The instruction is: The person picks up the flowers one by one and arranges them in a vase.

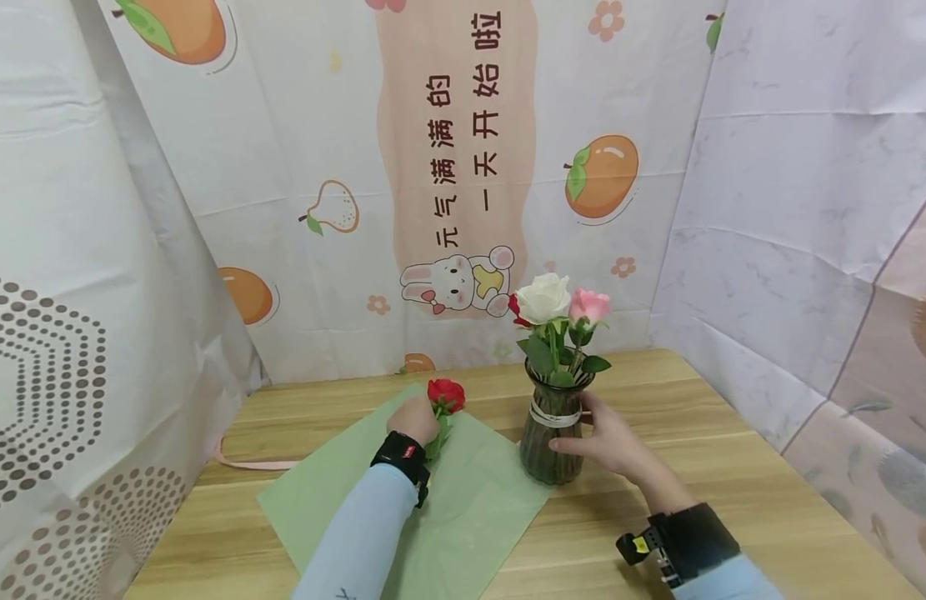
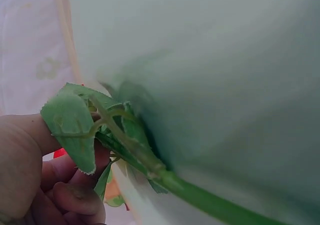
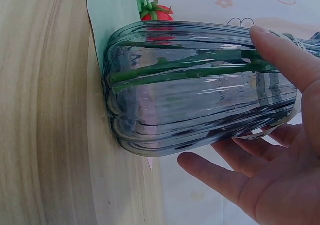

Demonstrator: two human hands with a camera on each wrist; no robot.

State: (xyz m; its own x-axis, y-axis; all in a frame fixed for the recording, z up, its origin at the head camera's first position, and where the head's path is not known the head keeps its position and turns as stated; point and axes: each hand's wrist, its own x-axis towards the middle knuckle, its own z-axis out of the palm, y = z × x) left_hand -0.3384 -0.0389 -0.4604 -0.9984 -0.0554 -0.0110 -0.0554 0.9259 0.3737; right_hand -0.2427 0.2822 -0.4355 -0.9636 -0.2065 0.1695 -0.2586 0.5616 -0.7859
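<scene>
In the head view, my left hand (image 1: 414,421) holds a red rose (image 1: 446,395) by its upper stem, just below the bloom, over a sheet of green wrapping paper (image 1: 478,500). Close up in the left wrist view, curled fingers (image 2: 75,197) sit against the rose's leaves (image 2: 72,130), and its green stem (image 2: 215,200) runs off to the lower right. My right hand (image 1: 608,442) grips a ribbed dark glass vase (image 1: 550,450), thumb on one side and fingers on the other. A white rose (image 1: 543,298), a pink rose (image 1: 588,307) and a partly hidden red one stand in it.
The wooden table (image 1: 695,433) runs up to a fabric backdrop (image 1: 282,250) at the back, with more cloth at both sides. A pink ribbon (image 1: 256,464) lies left of the paper. White string (image 1: 555,417) is tied round the vase's neck.
</scene>
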